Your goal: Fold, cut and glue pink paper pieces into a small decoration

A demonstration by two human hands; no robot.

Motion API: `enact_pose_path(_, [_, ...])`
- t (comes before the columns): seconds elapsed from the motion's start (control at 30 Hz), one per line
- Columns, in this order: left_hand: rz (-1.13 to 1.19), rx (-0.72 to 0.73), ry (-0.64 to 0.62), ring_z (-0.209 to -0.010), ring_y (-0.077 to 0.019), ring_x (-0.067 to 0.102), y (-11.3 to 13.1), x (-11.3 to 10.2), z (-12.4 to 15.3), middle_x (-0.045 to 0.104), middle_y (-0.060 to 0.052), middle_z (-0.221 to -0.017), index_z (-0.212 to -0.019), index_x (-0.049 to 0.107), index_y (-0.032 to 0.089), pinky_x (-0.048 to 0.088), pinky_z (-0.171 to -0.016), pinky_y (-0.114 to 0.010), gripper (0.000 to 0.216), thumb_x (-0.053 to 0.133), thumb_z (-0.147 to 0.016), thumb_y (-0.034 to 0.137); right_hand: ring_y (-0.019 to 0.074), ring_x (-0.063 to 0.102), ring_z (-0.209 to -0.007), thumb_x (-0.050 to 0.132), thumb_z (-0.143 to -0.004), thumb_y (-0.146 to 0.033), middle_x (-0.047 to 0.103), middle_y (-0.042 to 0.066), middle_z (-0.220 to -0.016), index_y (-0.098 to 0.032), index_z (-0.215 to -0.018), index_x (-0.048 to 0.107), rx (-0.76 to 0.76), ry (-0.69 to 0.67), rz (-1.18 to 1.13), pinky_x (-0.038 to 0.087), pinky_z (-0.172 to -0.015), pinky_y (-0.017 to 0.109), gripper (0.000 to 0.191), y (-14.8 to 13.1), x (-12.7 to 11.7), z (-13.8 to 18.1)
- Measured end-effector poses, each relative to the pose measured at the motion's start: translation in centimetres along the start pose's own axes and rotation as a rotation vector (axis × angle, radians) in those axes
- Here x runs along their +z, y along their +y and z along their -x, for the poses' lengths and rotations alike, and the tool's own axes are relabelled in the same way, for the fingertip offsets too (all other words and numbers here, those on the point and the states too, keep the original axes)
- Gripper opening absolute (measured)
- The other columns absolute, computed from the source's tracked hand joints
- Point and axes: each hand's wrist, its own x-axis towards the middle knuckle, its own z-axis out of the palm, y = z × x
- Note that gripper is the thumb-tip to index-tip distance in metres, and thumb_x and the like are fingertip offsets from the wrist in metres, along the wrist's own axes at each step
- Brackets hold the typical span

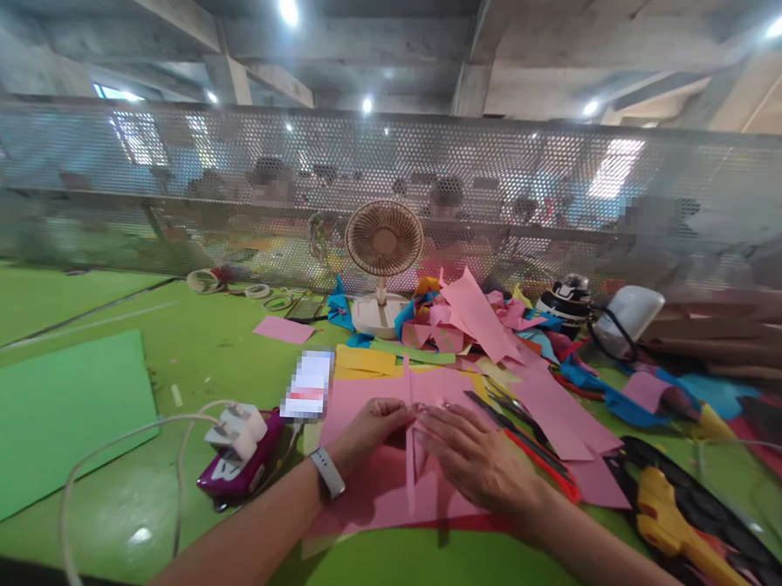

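Note:
A narrow folded strip of pink paper (410, 479) stands out from the pink sheets (354, 501) in front of me. My left hand (379, 425), with a light watch band on its wrist, pinches the strip from the left. From the other side my right hand (471, 455) meets it, fingers close together and their tips pressed on the paper; its thumb is mostly hidden. Red-handled scissors (539, 463) lie just right of my right hand, beside another dark pair of blades (513, 400). Yellow paper (365, 362) lies behind the pink sheets.
A phone (308, 383) and a purple power strip with white chargers (236, 433) sit at left, cables trailing. A small fan (384, 240) stands behind, near heaped paper scraps (475, 310). A yellow glue gun (664, 513) lies right. A perforated screen (240, 163) crosses the back.

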Motion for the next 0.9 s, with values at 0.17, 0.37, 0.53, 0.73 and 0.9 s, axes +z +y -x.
enact_pose_path(0.17, [0.057,0.025,0.052,-0.047,-0.0055,0.042,0.1,-0.1,0.0,0.047,0.004,-0.055,-0.064,0.053,0.012,0.037,-0.052,-0.021,0.036,0.070,-0.068,0.043,0.0215,0.028,-0.131,0.045,-0.082,-0.016,0.042,0.009,-0.138,-0.016,-0.129,0.044,-0.031,-0.025,0.053,0.026,-0.107,0.046,0.047,-0.2,-0.2,-0.1])
enact_pose_path(0.37, [0.089,-0.001,0.027,-0.048,-0.0048,0.044,-0.1,0.2,0.0,0.050,0.004,-0.056,-0.064,0.057,0.012,0.038,-0.052,-0.018,0.034,0.076,-0.062,0.040,0.0177,0.029,-0.131,0.034,-0.091,-0.012,0.043,0.004,-0.137,-0.019,-0.130,0.043,-0.102,-0.042,0.158,0.025,-0.109,0.043,0.040,-0.2,0.2,0.0])
enact_pose_path(0.53, [0.203,-0.035,0.084,-0.048,-0.0049,0.047,0.0,0.5,0.2,0.053,0.004,-0.055,-0.067,0.060,0.013,0.037,-0.051,-0.018,0.033,0.079,-0.058,0.038,0.0159,0.038,-0.126,0.031,-0.093,-0.014,0.052,0.003,-0.130,-0.017,-0.126,0.048,-0.168,-0.048,0.200,0.029,-0.108,0.039,0.036,-0.6,0.8,0.0])
enact_pose_path(0.73, [0.208,-0.005,0.121,-0.044,-0.0041,0.043,-0.2,0.4,0.3,0.048,0.006,-0.052,-0.065,0.056,0.014,0.034,-0.046,-0.016,0.031,0.078,-0.060,0.036,0.0188,0.034,-0.128,0.036,-0.092,-0.014,0.044,0.007,-0.136,-0.015,-0.130,0.042,-0.180,-0.147,0.167,0.031,-0.106,0.042,0.039,-1.0,1.5,0.1])
enact_pose_path(0.9, [0.196,0.071,0.073,-0.046,-0.0044,0.043,-0.5,0.6,0.2,0.048,0.005,-0.054,-0.062,0.055,0.013,0.036,-0.047,-0.017,0.031,0.075,-0.064,0.036,0.0184,0.041,-0.124,0.039,-0.090,-0.012,0.052,0.009,-0.129,-0.013,-0.126,0.046,-0.185,-0.127,0.054,0.033,-0.105,0.041,0.037,-0.8,2.0,0.2])
